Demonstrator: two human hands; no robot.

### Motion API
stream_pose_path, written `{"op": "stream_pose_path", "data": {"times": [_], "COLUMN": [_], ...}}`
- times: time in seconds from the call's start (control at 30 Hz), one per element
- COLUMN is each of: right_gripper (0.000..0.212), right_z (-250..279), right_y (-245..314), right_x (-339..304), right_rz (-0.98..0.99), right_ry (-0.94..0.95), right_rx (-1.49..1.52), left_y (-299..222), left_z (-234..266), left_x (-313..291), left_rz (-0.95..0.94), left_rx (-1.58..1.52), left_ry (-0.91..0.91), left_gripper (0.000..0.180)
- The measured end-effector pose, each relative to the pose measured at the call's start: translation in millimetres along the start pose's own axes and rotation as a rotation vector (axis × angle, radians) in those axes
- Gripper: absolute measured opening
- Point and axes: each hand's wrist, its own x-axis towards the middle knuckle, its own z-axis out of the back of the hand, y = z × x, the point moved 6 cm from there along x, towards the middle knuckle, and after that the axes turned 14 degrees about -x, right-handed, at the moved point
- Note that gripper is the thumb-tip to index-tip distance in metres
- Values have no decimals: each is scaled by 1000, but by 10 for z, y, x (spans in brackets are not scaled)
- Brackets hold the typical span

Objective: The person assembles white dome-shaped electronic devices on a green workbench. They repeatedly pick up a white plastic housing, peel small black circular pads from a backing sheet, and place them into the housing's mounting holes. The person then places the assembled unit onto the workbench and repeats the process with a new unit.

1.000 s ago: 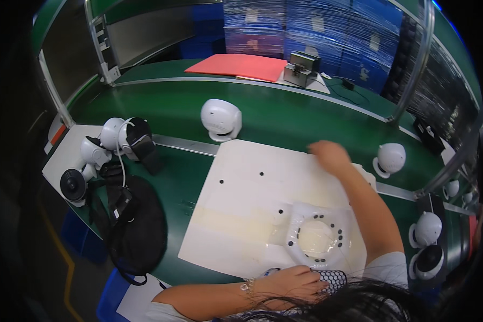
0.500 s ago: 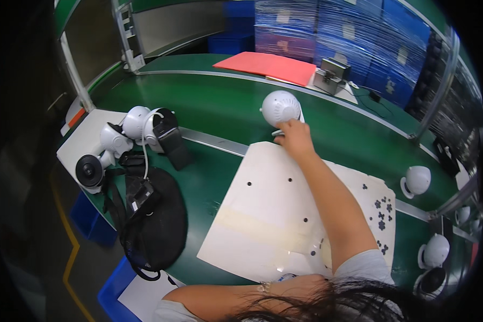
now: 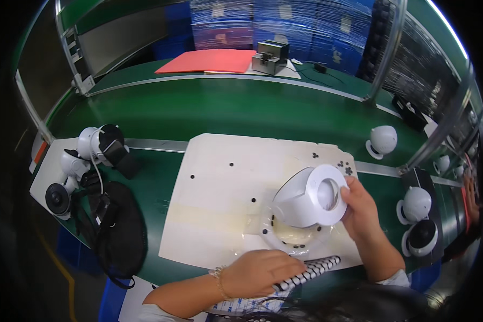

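Head view, only one here: right hand grips the white dome camera housing by its round flat rim, fingers curled over the edge, thumb side hidden, housing tilted w/ its round face toward the hand and dome body pointing left. It hangs just above a white ring part lying on the cream work mat, near the mat's front right. Left hand lies flat, fingers closed down on a black-and-white striped strip at the mat's front edge; can't tell if it pinches it or only presses. Risks, as I judge: grip is on the rim only, one-handed, so the smooth plastic shell could slip or roll out & drop on the ring, marking both. Small dark screws lie loose near the mat's back right corner, plus single ones scattered; a sweep of the wrist or the housing could knock them onto the green belt. Housing looks glossy white, egg-like body w/ a wide disc base, centre recess pale; no cracks seen, detail too small to tell more. More white dome units sit well apart on the right, others w/ cables and a black bag on the left. Red sheet far back.
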Motion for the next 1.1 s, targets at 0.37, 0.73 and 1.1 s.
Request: {"op": "stream_pose_path", "data": {"times": [0.37, 0.73, 1.1], "right_gripper": [51, 33, 25], "right_z": [163, -130, -79], "right_y": [280, 203, 463], "right_x": [-594, -705, -728], "right_rz": [570, 749, 932], "right_ry": [-80, 72, 127], "right_rx": [-935, -837, -853], "left_y": [213, 161, 179], "left_z": [181, 193, 212], "left_x": [-34, -58, -91], "left_rz": [345, 416, 322], "left_rx": [-337, -331, -210], "left_ry": [-484, -550, -559], "left_gripper": [24, 16, 17]}}
